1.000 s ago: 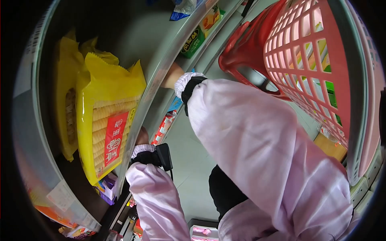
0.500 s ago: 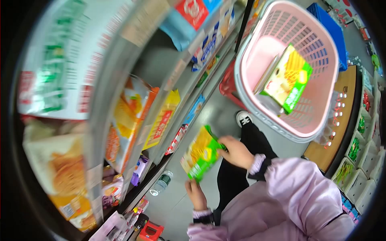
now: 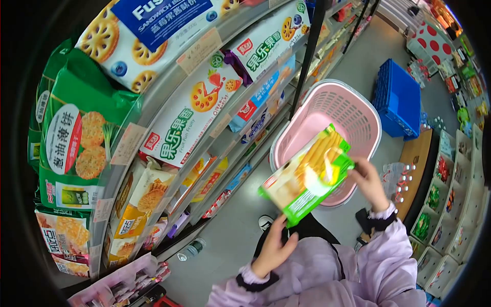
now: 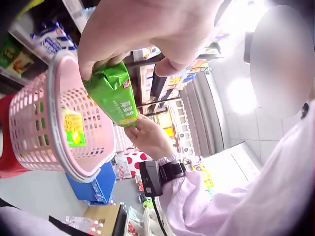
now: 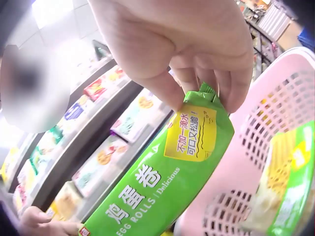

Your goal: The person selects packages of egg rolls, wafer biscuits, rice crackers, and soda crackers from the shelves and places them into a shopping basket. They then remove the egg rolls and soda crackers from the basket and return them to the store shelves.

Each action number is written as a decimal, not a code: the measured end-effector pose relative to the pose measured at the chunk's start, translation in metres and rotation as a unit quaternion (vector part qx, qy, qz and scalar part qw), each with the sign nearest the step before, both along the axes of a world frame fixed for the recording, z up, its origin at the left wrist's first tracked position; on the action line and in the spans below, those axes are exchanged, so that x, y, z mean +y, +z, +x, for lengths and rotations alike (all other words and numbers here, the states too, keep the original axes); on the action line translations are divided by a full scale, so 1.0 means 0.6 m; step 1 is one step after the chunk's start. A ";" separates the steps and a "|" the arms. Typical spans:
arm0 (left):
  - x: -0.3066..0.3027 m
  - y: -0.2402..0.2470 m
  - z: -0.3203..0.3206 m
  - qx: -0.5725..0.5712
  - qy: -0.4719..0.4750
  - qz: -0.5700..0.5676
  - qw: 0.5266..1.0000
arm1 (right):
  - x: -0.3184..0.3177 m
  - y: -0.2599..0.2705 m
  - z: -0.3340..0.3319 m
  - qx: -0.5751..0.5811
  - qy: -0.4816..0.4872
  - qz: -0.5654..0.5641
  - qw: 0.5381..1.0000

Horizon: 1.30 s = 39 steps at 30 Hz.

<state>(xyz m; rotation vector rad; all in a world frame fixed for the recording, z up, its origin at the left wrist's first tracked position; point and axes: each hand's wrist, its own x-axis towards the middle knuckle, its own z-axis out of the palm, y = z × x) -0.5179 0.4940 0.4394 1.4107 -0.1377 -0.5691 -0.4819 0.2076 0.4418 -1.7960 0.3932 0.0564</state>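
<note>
A green and yellow pack of egg rolls (image 3: 307,179) is held tilted, overlapping the pink basket (image 3: 371,117) in the head view. At its upper right end, my right hand (image 3: 370,183) pinches the pack between thumb and fingers. The fingers of my left hand (image 3: 276,249) touch the pack's lower corner, with the thumb apart from it. The right wrist view shows the green side of the pack (image 5: 162,182) with its crimped end in the right hand's grip. A second egg roll pack (image 5: 288,179) lies inside the basket.
Shelves of biscuit packs, among them a green cracker bag (image 3: 76,138), rise along the left. Behind the basket stands a blue crate (image 3: 398,100). A plastic bottle (image 3: 192,249) lies on the floor by the shelf. Bottles (image 3: 398,179) and white bins (image 3: 434,220) line the right.
The hands, earlier reaching into the lower shelf, have brought the egg roll pack out and raised it toward the basket. The head view has swung up and back from the shelf.
</note>
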 end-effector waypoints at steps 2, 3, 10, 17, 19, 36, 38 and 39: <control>-0.073 -0.047 0.042 -0.013 -0.026 0.005 1.000 | -0.074 -0.036 0.031 0.000 -0.010 0.009 1.000; -0.110 -0.068 0.061 -0.012 -0.012 -0.018 1.000 | -0.109 -0.066 0.044 -0.002 -0.012 0.016 1.000; -0.237 -0.169 0.110 0.161 -0.027 0.012 0.986 | -0.218 -0.194 0.097 0.069 -0.001 -0.153 0.986; -0.232 -0.184 0.118 0.253 -0.081 0.030 0.964 | -0.195 -0.157 0.112 0.086 0.095 -0.339 0.932; -0.206 -0.176 0.128 0.236 -0.091 -0.009 0.967 | -0.163 -0.126 0.106 0.079 0.056 -0.420 0.902; 0.182 -0.379 0.138 0.301 0.109 0.149 0.935 | 0.369 -0.300 0.046 -0.026 0.114 -0.015 0.993; 0.192 -0.464 0.149 0.294 0.110 0.141 0.939 | 0.403 -0.394 0.064 0.012 0.048 -0.043 0.998; 0.197 -0.503 0.154 0.288 0.129 0.127 0.940 | 0.423 -0.452 0.071 0.050 0.035 -0.047 0.997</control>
